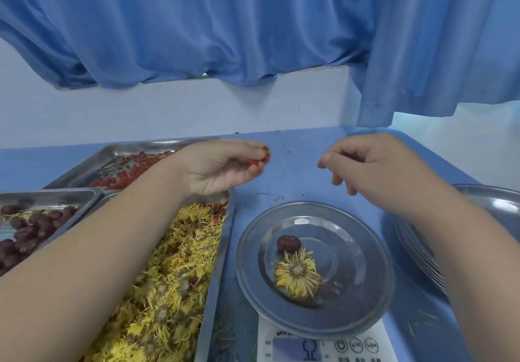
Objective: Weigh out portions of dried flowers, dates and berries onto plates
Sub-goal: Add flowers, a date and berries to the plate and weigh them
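Two of the three ingredients already lie on the plate [313,266] atop the scale [323,346]: one date [288,243] touching one dried flower [297,277]. Berries are not yet there. The left hand [222,166] has its grip closed on red berries [260,159] above the tabletop [295,164], just beyond the berry tray [123,164]. The right hand [374,164] hovers loosely curled, apparently holding nothing. Spare plates [478,221] wait at right, so more portions seem left.

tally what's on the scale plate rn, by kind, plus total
On the plate on the scale:
Date: 1
Dried flower: 1
Berries: 0 (some are in the left hand, away from the plate)
Total: 2
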